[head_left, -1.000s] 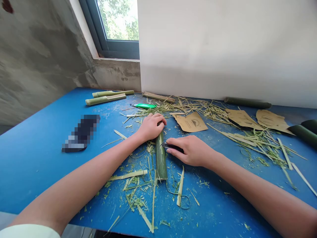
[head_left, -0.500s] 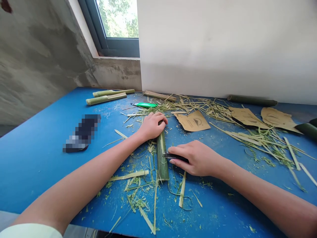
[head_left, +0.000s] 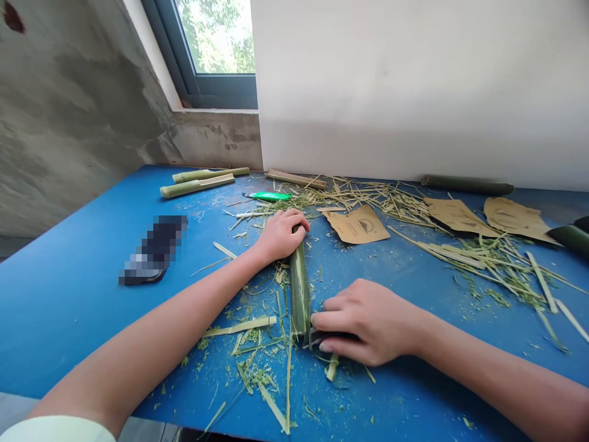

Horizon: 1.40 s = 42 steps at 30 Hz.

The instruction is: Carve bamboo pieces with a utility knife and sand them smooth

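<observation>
A green bamboo piece [head_left: 300,288] lies lengthwise on the blue table, with a pale scraped streak along its top. My left hand [head_left: 283,234] is closed over its far end and presses it down. In my right hand [head_left: 363,322] is a dark-handled knife [head_left: 338,336], gripped low beside the near end of the bamboo. Its blade is at that near end, partly hidden by my fingers. Pale shavings [head_left: 262,362] and fine green scrapings are scattered around the bamboo.
A green utility knife [head_left: 271,196] lies beyond my left hand. Two cut bamboo pieces [head_left: 197,185] rest at the back left, near a blurred dark phone-like object [head_left: 159,245]. Brown paper pieces [head_left: 356,225] and heaped bamboo strips [head_left: 396,202] lie toward the right, before a white wall panel [head_left: 414,86].
My right hand has drawn the knife toward me along the bamboo, from its middle to its near end. My left hand has kept its hold on the far end.
</observation>
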Each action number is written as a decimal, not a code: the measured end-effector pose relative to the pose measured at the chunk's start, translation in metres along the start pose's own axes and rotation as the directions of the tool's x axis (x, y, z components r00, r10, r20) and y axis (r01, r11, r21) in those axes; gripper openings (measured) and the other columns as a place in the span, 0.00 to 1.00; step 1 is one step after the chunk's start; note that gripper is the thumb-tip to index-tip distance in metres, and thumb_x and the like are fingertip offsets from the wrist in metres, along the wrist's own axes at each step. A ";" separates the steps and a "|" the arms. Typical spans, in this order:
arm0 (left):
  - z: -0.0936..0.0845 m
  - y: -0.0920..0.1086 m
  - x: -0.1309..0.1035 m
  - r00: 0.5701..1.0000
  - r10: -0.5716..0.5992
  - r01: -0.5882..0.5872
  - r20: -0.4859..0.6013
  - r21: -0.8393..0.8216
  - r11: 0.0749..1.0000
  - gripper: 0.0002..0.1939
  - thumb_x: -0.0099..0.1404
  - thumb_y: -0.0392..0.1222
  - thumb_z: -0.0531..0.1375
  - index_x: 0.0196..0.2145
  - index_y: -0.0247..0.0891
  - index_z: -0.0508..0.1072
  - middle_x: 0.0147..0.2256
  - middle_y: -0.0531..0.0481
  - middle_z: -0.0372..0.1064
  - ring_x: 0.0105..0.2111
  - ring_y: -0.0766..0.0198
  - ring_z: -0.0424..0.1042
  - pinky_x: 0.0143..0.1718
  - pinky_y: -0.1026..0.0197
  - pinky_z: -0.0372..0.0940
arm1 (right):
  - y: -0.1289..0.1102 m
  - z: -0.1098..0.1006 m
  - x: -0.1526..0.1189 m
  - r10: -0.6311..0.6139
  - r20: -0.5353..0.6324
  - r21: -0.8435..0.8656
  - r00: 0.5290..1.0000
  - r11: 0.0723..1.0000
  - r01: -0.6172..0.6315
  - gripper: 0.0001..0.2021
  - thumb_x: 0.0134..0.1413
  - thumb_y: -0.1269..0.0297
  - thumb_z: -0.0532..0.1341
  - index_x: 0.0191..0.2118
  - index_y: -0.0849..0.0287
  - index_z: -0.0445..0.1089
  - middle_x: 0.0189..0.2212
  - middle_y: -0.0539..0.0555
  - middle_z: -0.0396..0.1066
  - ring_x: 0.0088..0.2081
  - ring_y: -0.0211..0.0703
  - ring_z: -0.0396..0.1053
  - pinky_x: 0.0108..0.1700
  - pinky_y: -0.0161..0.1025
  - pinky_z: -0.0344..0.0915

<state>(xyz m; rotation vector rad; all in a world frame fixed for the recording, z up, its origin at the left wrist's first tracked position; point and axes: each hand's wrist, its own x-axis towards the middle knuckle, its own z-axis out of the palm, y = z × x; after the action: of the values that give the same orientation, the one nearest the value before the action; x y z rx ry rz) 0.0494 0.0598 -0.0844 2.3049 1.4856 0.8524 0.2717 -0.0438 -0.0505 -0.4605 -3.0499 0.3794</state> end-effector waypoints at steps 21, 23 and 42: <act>0.002 0.011 -0.002 1.000 0.009 -0.008 -0.007 0.148 0.989 0.14 0.70 0.42 0.52 0.38 0.44 0.78 0.50 0.54 0.77 0.46 0.54 0.67 0.53 0.49 0.61 | 0.022 0.001 0.019 0.419 -0.217 -0.088 0.882 0.891 -0.445 0.17 0.75 0.53 0.47 0.53 0.53 0.68 0.42 0.52 0.79 0.37 0.45 0.75 0.31 0.41 0.49; 0.003 0.010 -0.001 1.000 -0.009 0.010 -0.008 0.136 0.991 0.14 0.69 0.42 0.52 0.39 0.46 0.79 0.52 0.56 0.76 0.48 0.53 0.67 0.54 0.47 0.60 | 0.023 -0.001 0.018 0.418 -0.209 -0.104 0.884 0.890 -0.445 0.17 0.75 0.53 0.47 0.52 0.53 0.69 0.40 0.53 0.79 0.36 0.45 0.75 0.31 0.41 0.48; 0.007 0.005 0.001 0.999 -0.054 0.054 -0.006 0.086 0.995 0.14 0.68 0.42 0.54 0.38 0.49 0.81 0.56 0.58 0.74 0.51 0.52 0.67 0.56 0.44 0.58 | 0.031 -0.002 0.017 0.367 -0.163 -0.076 0.916 0.921 -0.383 0.15 0.74 0.54 0.50 0.50 0.53 0.69 0.36 0.52 0.79 0.34 0.45 0.74 0.31 0.40 0.49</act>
<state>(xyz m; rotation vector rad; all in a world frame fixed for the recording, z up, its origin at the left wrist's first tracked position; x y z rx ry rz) 0.0575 0.0595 -0.0870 2.3131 1.6088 0.7936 0.2642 -0.0090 -0.0558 -1.0399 -2.8381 0.1800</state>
